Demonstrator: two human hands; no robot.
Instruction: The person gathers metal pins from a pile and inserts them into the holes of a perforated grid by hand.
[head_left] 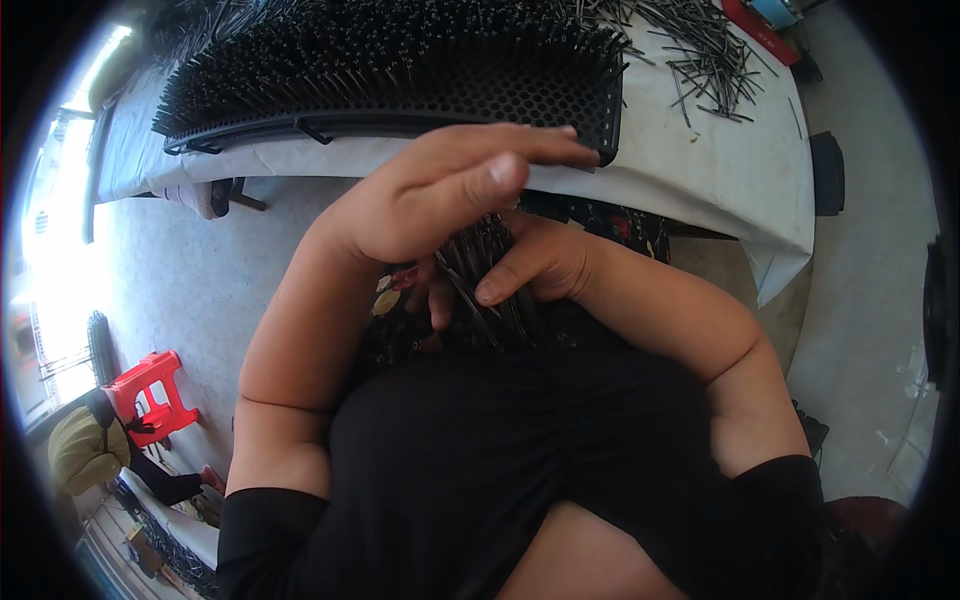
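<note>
My right hand (540,262) is closed round a bundle of thin black rods (480,255) in front of my body. Its thumb lies across the bundle, and its other fingertips show on the far side. Just above the top of the bundle is my left hand (440,185), held flat with fingers stretched to the right and thumb apart. Whether its palm touches the rod ends is hidden. Beyond my hands, a black perforated rack (520,92) stands at the table edge. Many similar rods (370,50) stand upright in it, while holes show bare towards its right end.
The table (720,165) has a white cover. Loose black rods (710,65) lie scattered at its far right, near a red box (760,30). At the lower left are a red plastic stool (155,395) and another person (90,445). Patterned dark cloth lies under my hands.
</note>
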